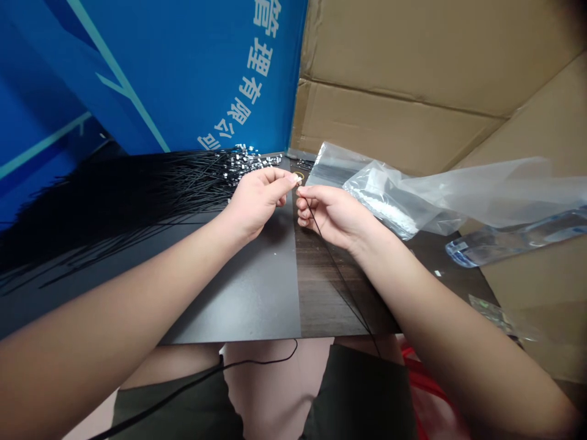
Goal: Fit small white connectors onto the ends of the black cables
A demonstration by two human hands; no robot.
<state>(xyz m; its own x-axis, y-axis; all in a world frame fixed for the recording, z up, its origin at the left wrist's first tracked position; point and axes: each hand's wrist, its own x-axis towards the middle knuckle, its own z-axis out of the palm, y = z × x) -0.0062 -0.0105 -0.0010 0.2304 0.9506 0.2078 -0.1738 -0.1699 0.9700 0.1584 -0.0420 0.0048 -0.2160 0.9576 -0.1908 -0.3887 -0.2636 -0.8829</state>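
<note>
Between thumb and index finger, my left hand (261, 198) pinches a small white connector (298, 179). Close beside it on the right, my right hand (331, 212) pinches a thin black wire (337, 266) just below the connector. From my right fingers the wire runs down across the dark table and over its front edge. A large bundle of black wires (151, 183) with white connector ends (247, 160) lies to the left, behind my left hand. How far the wire goes into the connector is too small to tell.
Clear plastic bags (389, 198), one with small white pieces, lie to the right. A blue printed panel (183, 73) and cardboard (403, 79) wall off the back. A clear blue-tinted wrapper (513, 238) is at the right edge. A black cable (192, 385) hangs below the table (238, 299).
</note>
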